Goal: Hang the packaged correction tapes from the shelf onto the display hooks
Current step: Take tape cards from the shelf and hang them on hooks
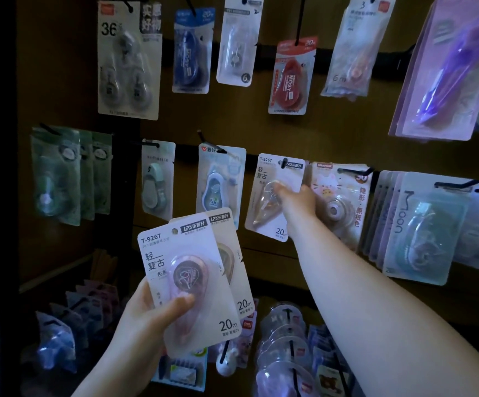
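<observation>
- A white card marked "36" [128,61] hangs top left, with three tape blisters on it.
- A blue "MOSY" pack [192,51] is just right of it; a red "MOSY" pack [291,78] hangs further right.
- A purple pen-shaped pack [444,73] fills the upper right corner.
- Green packs [56,176] hang in a row at mid left.
- Stacked "Moon" packs [424,227] hang at mid right.
- A brown back panel [289,133] stands behind them all.

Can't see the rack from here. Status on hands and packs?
Left hand grips two packs, fanned. Right hand holds third pack, tilted, on the middle-row hook. Nothing blocking that hook.
</observation>
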Demonstrator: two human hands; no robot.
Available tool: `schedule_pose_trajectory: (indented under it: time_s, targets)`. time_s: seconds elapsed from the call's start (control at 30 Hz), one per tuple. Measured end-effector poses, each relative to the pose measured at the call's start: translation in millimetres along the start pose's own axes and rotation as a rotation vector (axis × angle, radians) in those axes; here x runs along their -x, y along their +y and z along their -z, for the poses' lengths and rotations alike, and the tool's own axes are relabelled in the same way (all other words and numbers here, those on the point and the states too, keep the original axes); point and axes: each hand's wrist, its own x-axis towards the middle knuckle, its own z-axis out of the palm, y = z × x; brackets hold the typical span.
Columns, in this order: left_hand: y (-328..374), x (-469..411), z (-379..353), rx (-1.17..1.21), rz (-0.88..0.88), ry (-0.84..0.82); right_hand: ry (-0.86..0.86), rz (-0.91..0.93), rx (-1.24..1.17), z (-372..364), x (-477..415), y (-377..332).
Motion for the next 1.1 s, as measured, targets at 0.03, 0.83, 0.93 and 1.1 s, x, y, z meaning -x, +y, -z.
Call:
schedule_pose_trajectory:
  time_s: [0.03,0.83,0.93,1.1]
  targets:
    - [-0.5,-1.0,0.9,0.002,0.004,0.008,-0.006,-0.001,0.007,0.0,-1.8,-0.2]
    - [6.7,29.8,-26.2,-0.013,-0.001,-0.035,-0.459,0.007,-0.078,50.4,140.8,34.3]
    - [8.2,34.2,-40.4,-0.047,-0.008,-0.053,-0.536,0.064,-0.047,60.5,148.3,29.9]
    - [7.6,38.9,-60.0,-0.07,-0.017,-0.042,-0.429,0.175,0.07,65.2,153.8,23.5]
